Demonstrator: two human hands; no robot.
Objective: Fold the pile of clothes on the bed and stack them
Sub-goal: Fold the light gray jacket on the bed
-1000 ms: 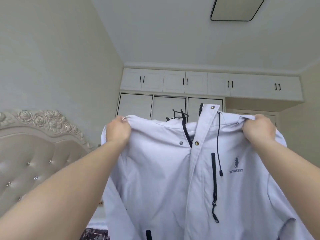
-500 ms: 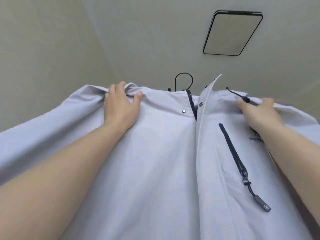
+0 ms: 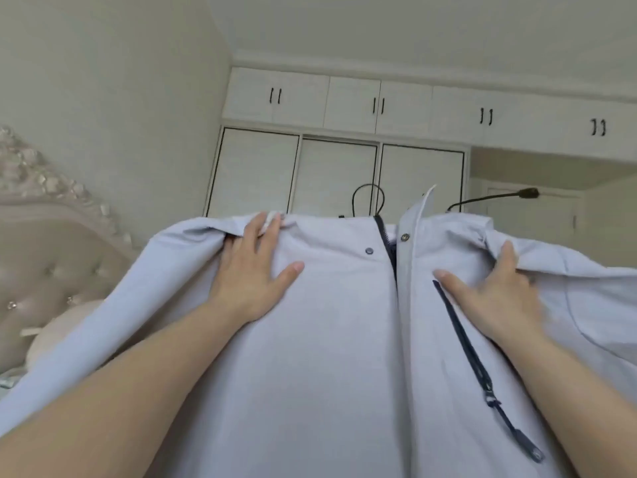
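Observation:
A pale grey-lilac jacket (image 3: 327, 339) with a dark front zip, snap buttons and a dark chest-pocket zipper (image 3: 475, 360) spreads wide in front of me, its front facing me. My left hand (image 3: 251, 270) grips the left shoulder, with fingers curled over the top edge and thumb on the front. On the other side my right hand (image 3: 496, 294) grips the right shoulder, its fingers tucked into a fold. Black drawcords (image 3: 367, 198) fly up above the collar. The bed and the pile of clothes are hidden behind the jacket.
A tufted, carved headboard (image 3: 44, 243) and a pale pillow (image 3: 58, 326) show at the left. White wardrobe doors (image 3: 337, 177) and upper cabinets (image 3: 379, 101) fill the far wall. A doorway recess lies at the right.
The view has tilted down from the ceiling to the wardrobe. Both hands have moved down and forward with the jacket, my thumbs spread on its front, and its sleeves stay flung outward.

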